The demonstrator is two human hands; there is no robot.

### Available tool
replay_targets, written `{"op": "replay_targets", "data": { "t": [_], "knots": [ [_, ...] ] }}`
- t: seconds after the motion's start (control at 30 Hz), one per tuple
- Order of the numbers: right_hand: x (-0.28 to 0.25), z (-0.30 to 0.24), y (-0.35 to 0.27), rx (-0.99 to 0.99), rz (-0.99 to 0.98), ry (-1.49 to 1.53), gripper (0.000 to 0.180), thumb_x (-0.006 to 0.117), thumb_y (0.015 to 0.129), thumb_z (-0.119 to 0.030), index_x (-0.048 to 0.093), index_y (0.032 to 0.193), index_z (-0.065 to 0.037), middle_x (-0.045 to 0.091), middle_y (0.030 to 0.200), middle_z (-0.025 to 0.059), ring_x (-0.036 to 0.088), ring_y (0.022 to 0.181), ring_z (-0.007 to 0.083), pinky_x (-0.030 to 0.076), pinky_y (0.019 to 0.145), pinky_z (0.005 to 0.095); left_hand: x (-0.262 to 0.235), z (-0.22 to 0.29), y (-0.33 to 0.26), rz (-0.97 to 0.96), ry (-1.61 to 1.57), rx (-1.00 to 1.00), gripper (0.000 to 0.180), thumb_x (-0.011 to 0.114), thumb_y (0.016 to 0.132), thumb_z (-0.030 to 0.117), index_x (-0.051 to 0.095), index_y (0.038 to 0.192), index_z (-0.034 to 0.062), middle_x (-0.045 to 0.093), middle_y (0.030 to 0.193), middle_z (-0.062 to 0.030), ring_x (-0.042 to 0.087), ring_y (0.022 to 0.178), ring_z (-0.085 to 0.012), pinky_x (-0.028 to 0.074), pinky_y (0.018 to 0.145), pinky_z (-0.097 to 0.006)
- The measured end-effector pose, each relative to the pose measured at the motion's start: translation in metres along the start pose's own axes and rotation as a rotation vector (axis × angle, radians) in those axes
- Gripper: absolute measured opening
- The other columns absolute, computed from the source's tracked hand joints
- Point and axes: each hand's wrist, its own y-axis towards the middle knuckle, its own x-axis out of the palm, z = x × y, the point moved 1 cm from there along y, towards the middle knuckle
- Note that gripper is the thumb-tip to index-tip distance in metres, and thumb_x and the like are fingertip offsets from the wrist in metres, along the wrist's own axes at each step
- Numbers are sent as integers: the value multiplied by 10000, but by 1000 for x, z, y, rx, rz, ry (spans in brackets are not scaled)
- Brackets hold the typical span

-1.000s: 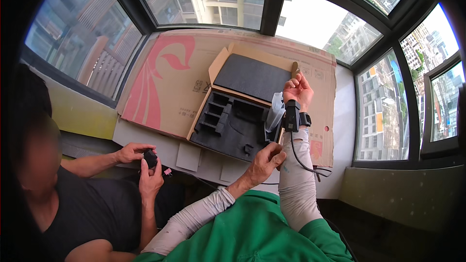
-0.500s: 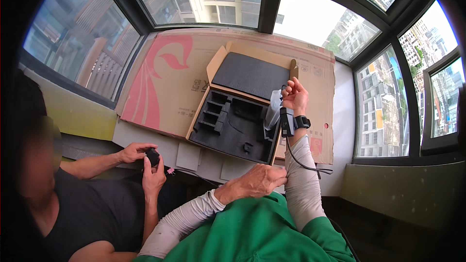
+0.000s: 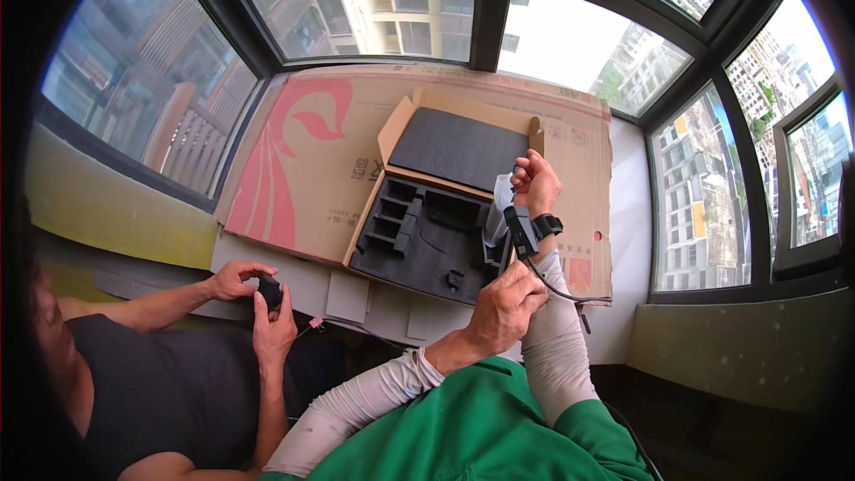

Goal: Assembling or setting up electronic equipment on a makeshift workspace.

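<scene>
My right hand [image 3: 538,185] is raised over the right side of the box, palm turned inward and fingers loosely curled, with nothing visible in them. A black strap [image 3: 547,226] circles that wrist and carries a small black device [image 3: 520,232]. A thin black cable [image 3: 554,289] runs from the device along my forearm. My left hand [image 3: 500,310] reaches across, thumb and fingers pinched on the light grey arm sleeve [image 3: 557,330] of my right forearm, just below the device. Its fingertips are partly hidden.
An open cardboard box [image 3: 363,223] with black foam [image 3: 419,258] lies on a large flat carton [image 3: 329,180]. A translucent plastic bag [image 3: 495,218] sits at its right side. On the left, another person's hands [image 3: 272,330] hold a small black object [image 3: 269,290]. Windows surround the ledge.
My left hand has moved up and slightly right along the right forearm toward the wrist device. The device has tilted a little. The other person's hands have shifted slightly down and left.
</scene>
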Motion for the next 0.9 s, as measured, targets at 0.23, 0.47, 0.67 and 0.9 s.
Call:
{"op": "replay_targets", "data": {
  "t": [0.23,0.47,0.67,0.9],
  "knots": [
    [0,-10,-8,32,-62,122,287,545,1040,-137,597,1283,6,694,853,103,563,616,141,464,544,286,-5,26,-21,-496,-303,-29,88,661,916,65,616,889,-6,564,868,-118,598,824,-258,487,768,-379],
    [12,-21,-66,229,-355,770,322,518,1077,-220,614,1254,32,593,802,36,459,657,115,378,568,259,-44,-36,-24,-486,-396,-493,150,648,975,119,670,974,-29,679,877,-63,638,783,-142,522,721,-310],
    [16,-36,-89,269,-450,945,425,536,1067,-281,593,1247,100,583,821,66,464,647,125,397,572,272,-39,-49,-27,21,-670,-629,251,598,1056,209,671,1088,-29,692,907,-44,667,785,-106,557,723,-259],
    [15,-54,-95,235,-474,976,439,564,1055,-278,538,1300,85,579,856,60,469,647,125,392,539,266,-16,-31,-20,16,-697,-456,304,620,1048,170,650,1244,-60,719,954,-72,681,834,-107,569,739,-259]
  ]
}}
